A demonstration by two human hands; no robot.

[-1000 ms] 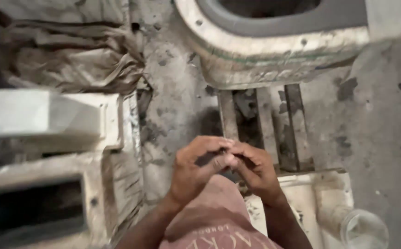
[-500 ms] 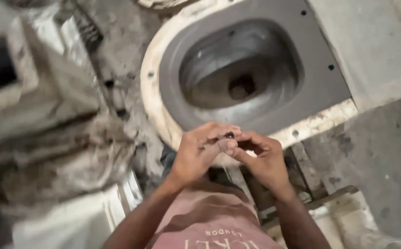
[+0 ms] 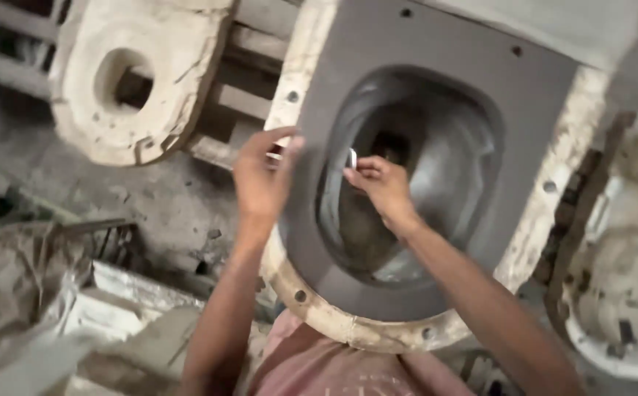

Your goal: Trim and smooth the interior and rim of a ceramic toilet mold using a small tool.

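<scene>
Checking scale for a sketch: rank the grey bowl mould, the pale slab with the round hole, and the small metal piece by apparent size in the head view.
1. Grey bowl mould, largest.
2. Pale slab, though partly cut off at the frame's top edge.
3. Small metal piece, pinched in the right hand, far smallest.

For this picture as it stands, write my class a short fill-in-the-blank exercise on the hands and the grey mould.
1. The right hand pinches a small ____ blade over the bowl.
2. The left hand rests with spread fingers on the mould's ____ rim.
3. The grey mould has a deep ____ hollow in its middle.
4. The pale slab at upper left has a ____ through it.

Missing words: metal; left; bowl-shaped; hole
</scene>
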